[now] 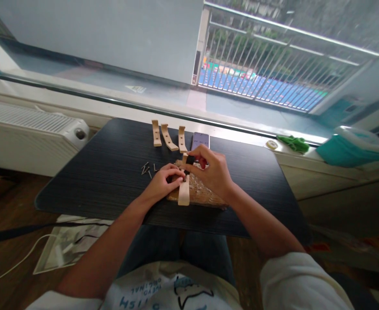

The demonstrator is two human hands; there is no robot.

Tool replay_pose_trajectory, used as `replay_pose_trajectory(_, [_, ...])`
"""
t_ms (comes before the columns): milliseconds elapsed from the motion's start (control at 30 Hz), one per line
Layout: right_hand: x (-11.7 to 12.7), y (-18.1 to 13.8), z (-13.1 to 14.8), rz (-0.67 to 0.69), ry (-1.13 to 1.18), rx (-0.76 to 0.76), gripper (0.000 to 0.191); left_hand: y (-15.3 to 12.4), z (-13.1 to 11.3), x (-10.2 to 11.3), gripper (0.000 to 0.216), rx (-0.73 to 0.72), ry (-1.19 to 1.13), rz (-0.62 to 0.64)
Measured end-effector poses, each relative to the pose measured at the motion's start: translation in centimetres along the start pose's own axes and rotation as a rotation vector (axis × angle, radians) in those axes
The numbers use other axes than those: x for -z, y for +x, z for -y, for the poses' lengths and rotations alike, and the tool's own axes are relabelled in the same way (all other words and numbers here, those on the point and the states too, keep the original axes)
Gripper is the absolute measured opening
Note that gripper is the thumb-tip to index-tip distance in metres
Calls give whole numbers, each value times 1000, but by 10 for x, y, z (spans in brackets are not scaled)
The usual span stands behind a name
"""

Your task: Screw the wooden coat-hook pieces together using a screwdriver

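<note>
A pale wooden bracket point(184, 194) with a bent end lies across a brown package point(205, 193) wrapped in clear plastic. My right hand point(213, 170) is closed round a small black tool point(190, 159), held above the bracket; its kind is partly hidden by my fingers. Fingertips of my left hand point(164, 183) are pinched together at the bracket's left edge, by a hole and the tool's lower end. What they grip, if anything, is too small to make out. Several loose screws point(146, 168) lie on the dark table just beyond my left hand.
Three more wooden brackets point(168, 137) with holes lie at the far side of the dark table point(112, 172). A phone point(201, 140) lies beside them. On the sill stand a tape roll point(271, 144), a green cloth point(293, 144) and a teal container point(351, 148). A radiator point(31, 133) is at left.
</note>
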State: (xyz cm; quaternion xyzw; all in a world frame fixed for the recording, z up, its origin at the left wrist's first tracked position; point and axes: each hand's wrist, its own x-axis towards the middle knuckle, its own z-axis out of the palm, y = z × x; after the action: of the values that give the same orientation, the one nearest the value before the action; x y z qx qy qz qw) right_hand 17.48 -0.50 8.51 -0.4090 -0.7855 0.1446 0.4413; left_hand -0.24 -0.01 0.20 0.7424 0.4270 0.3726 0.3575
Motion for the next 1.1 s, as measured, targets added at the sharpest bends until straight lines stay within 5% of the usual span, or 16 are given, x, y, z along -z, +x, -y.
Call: replay_pose_trajectory(1100, [-13, -16, 2, -191, -237, 171, 20, 1, 0, 0, 17, -37, -54, -13])
